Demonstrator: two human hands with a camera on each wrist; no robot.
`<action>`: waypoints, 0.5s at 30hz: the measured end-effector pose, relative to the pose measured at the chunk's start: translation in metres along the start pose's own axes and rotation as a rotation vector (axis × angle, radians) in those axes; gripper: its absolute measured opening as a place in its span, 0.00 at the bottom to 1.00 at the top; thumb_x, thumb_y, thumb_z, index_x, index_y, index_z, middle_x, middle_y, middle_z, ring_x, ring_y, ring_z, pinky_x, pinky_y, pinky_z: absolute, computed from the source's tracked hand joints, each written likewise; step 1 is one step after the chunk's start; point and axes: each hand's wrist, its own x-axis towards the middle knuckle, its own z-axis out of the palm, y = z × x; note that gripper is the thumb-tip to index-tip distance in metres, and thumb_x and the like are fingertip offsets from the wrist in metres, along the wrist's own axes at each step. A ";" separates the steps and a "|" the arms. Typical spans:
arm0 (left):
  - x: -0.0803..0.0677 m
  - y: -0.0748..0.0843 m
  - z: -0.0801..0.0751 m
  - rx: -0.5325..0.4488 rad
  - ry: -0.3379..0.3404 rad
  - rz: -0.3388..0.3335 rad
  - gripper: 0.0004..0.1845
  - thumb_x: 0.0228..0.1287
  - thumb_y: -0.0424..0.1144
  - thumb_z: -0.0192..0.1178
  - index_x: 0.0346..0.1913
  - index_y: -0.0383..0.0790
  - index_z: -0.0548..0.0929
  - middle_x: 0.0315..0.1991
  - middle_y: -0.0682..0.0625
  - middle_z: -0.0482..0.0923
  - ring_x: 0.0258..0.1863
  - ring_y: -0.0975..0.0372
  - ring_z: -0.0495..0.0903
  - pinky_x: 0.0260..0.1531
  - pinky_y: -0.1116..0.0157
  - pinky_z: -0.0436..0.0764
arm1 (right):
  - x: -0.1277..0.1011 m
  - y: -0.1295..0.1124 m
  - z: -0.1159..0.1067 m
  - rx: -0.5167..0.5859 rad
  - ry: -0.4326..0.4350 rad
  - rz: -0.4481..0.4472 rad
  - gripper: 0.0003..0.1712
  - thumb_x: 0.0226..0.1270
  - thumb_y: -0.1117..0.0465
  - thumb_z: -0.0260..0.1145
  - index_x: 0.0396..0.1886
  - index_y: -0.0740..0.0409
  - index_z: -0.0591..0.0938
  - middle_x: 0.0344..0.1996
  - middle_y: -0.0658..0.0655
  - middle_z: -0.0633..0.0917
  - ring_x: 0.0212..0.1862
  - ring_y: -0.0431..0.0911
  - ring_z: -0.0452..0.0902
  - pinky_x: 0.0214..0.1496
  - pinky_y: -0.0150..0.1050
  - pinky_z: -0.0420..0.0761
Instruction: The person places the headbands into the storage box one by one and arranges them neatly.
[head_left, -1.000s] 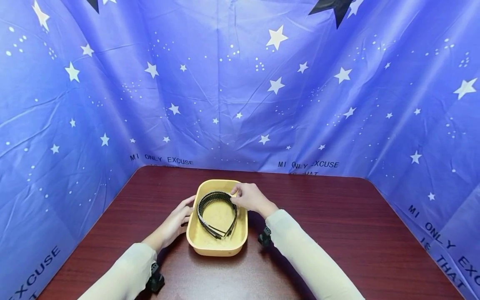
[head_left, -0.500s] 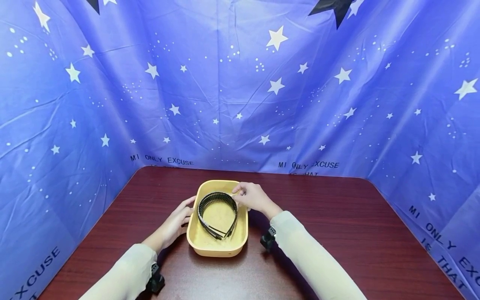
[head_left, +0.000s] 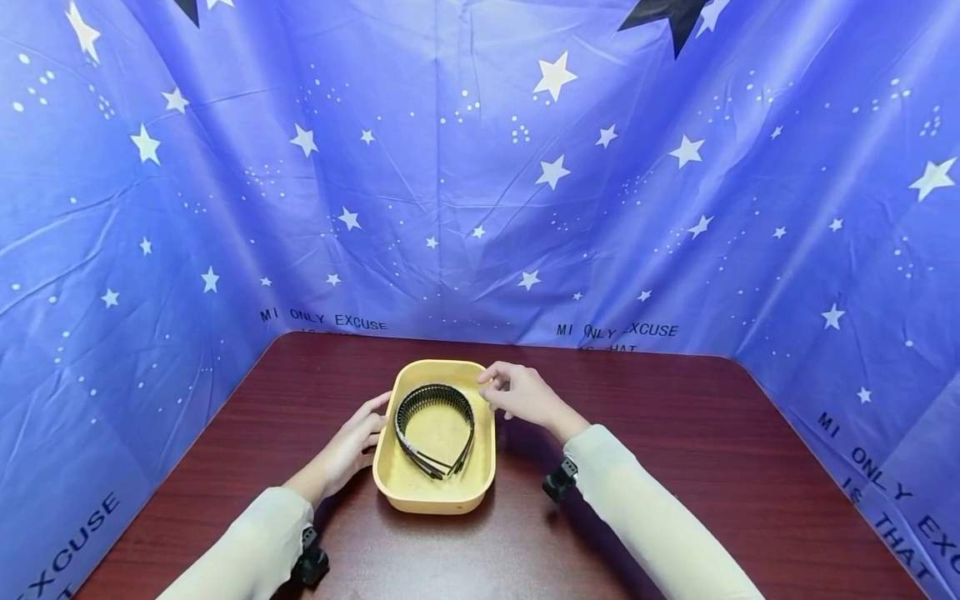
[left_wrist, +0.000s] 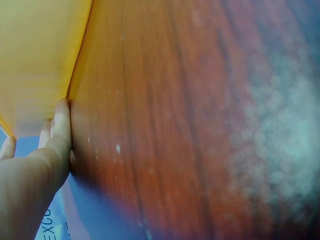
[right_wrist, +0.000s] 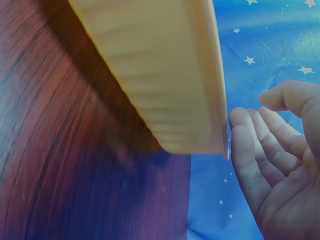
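A yellow oval tray sits in the middle of the dark red table. Inside it lie several black toothed headbands, stacked together. My left hand rests with straight fingers against the tray's left wall; the left wrist view shows the fingers touching the yellow wall. My right hand hovers just off the tray's far right corner, fingers loosely spread and holding nothing. In the right wrist view the bare palm is beside the tray wall.
A blue star-printed cloth walls the table at the back and both sides. Bare table surface lies to the right and left of the tray. Black wrist cameras hang under both sleeves.
My right hand has let go of the headbands' far arch and moved right, off the tray. The headbands now lie still in the tray. The left hand has not moved.
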 end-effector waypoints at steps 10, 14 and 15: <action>0.001 -0.001 0.000 -0.005 -0.008 0.001 0.31 0.75 0.40 0.45 0.78 0.50 0.56 0.63 0.33 0.71 0.59 0.49 0.74 0.52 0.53 0.77 | -0.023 0.012 -0.021 -0.078 0.012 -0.001 0.12 0.67 0.62 0.66 0.48 0.62 0.81 0.30 0.60 0.85 0.33 0.59 0.84 0.26 0.46 0.83; 0.000 -0.001 0.000 -0.009 -0.002 -0.001 0.31 0.75 0.40 0.46 0.78 0.50 0.56 0.63 0.33 0.71 0.59 0.49 0.74 0.52 0.53 0.77 | -0.035 0.019 -0.030 -0.085 0.023 0.015 0.11 0.67 0.62 0.66 0.46 0.61 0.81 0.29 0.61 0.85 0.34 0.61 0.83 0.24 0.42 0.82; 0.000 -0.001 0.000 -0.011 0.000 -0.001 0.31 0.75 0.39 0.46 0.78 0.50 0.57 0.63 0.33 0.71 0.59 0.49 0.74 0.52 0.53 0.77 | -0.038 0.021 -0.032 -0.087 0.028 0.017 0.10 0.67 0.62 0.66 0.46 0.61 0.82 0.29 0.60 0.85 0.33 0.61 0.83 0.24 0.42 0.82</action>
